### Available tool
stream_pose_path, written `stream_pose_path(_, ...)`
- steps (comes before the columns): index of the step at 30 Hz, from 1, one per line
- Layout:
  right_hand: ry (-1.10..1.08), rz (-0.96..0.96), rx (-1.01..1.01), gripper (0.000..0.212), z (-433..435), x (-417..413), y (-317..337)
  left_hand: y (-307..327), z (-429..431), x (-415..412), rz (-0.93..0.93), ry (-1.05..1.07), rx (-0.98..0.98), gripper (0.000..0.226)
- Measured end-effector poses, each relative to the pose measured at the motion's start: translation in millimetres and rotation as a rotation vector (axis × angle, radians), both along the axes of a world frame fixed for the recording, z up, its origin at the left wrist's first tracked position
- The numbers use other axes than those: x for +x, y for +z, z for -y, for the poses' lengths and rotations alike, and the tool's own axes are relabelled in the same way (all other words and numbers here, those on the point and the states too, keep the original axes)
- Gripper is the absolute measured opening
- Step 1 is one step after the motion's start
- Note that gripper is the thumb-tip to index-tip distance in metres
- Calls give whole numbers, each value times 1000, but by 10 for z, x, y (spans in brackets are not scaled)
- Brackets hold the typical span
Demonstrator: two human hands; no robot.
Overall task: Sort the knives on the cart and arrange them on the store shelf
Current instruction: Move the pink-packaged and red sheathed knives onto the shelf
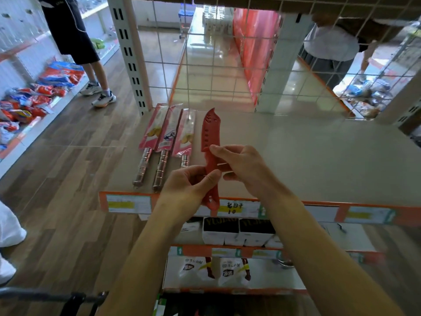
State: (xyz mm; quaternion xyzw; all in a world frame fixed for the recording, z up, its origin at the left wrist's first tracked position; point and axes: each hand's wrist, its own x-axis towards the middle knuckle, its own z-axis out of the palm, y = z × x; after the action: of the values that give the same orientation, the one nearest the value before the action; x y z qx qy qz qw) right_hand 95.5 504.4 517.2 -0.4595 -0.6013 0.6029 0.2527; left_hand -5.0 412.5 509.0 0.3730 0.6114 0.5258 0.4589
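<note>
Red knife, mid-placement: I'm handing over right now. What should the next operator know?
Left hand grips the red knife by its handle; right hand pinches it near the blade base, above the shelf.
Done: three packaged knives lie side by side at the shelf's left end.
Left: set the red knife down, probably beside them; any remaining knives are out of view.

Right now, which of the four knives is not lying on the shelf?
The all-red knife with the perforated blade cover, held by left hand and right hand; the three steel-handled knives in pink sleeves lie flat on the shelf.
</note>
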Motion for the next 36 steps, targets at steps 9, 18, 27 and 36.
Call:
stream_pose_path(9, -76, 3, -60, 12, -201, 137, -106, -14, -182, 95, -204, -38, -26, 14)
stream_pose_path(18, -58, 100, -55, 17, -349, 43, -253, -64, -160, -34, -312, 24, 8, 13)
stream_pose_path(27, -53, 405, 283, 27, -508, -5, -362, -102, -139, -46, -301, 4, 19, 10)
stream_pose_path(36, 19, 637, 563, 37, -439, -23, -380, -154, -145, -73, -343, -3, 11, 10)
